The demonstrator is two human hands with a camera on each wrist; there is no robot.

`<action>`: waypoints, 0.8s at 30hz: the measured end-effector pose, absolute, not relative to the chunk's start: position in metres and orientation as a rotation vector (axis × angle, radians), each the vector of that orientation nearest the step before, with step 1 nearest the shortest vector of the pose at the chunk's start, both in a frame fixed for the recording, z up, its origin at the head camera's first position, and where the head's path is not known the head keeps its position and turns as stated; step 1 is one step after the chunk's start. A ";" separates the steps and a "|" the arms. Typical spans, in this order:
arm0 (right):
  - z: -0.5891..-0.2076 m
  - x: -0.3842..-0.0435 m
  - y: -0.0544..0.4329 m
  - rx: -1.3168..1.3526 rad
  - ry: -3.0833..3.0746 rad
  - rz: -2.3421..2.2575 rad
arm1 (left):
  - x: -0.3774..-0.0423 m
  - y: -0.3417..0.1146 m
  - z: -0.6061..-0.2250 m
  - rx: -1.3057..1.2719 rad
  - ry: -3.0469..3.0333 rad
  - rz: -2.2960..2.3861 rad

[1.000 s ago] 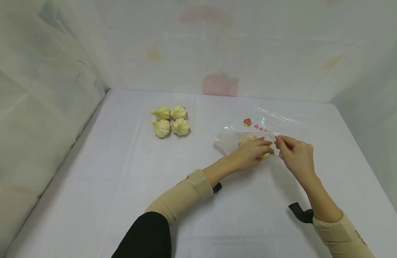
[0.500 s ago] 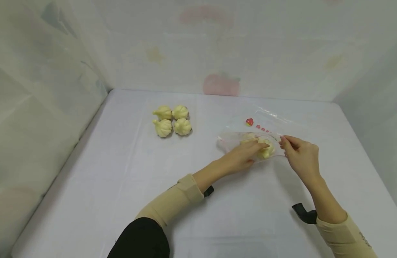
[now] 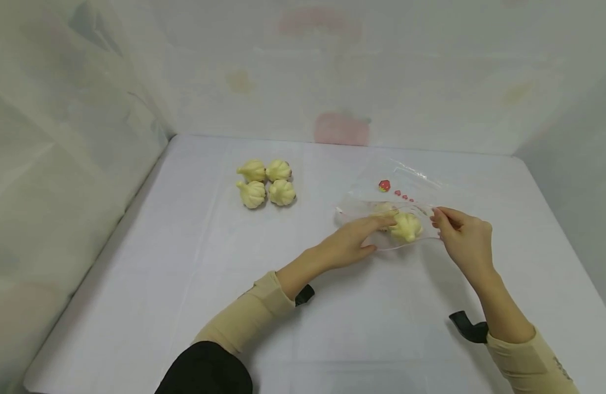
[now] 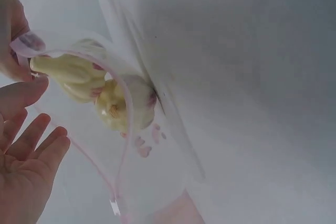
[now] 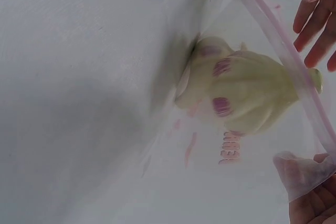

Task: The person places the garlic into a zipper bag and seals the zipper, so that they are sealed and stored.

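So the bag's (image 3: 396, 186) edge is pinched by the right hand (image 3: 466, 241), fingers curled in, while the left hand (image 3: 354, 241) is held at the bag's mouth, fingers loosely stretched, nothing gripped. The bag's laid on the table (image 3: 224, 273) with two garlics (image 3: 406, 226) inside, and four more garlics (image 3: 282, 192) are clustered well off to the left.

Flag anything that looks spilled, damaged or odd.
Nothing stands out: four garlic bulbs sit grouped on the table, other bulbs lie in the clear bag, and the right hand pinches its edge; no spill or damage shows.
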State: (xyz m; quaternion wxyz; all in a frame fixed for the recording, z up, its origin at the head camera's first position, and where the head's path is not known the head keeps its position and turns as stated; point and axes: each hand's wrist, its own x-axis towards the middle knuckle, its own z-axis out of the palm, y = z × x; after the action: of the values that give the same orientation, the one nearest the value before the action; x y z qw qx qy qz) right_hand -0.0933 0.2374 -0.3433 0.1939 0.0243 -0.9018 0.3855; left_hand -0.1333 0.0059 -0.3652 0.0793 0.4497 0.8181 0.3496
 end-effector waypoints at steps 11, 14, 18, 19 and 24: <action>-0.343 -0.093 0.240 0.062 -2.538 1.065 | -0.136 -0.017 -0.367 1.265 2.447 1.157; -0.344 -0.093 0.240 0.067 -2.532 1.063 | -0.137 -0.021 -0.367 1.262 2.473 1.168; -0.345 -0.094 0.240 0.063 -2.535 1.054 | -0.138 -0.027 -0.368 1.241 2.502 1.185; -0.345 -0.094 0.239 0.062 -2.534 1.056 | -0.138 -0.028 -0.369 1.230 2.505 1.191; -0.345 -0.095 0.239 0.053 -2.541 1.067 | -0.138 -0.039 -0.374 1.174 2.520 1.197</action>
State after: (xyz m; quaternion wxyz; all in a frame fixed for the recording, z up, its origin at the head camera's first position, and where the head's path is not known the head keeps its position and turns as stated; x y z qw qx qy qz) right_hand -0.0949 0.2392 -0.3453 0.1912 0.0188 -0.9048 0.3799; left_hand -0.1385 -0.0393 -0.3742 0.0575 0.3872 0.8312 0.3949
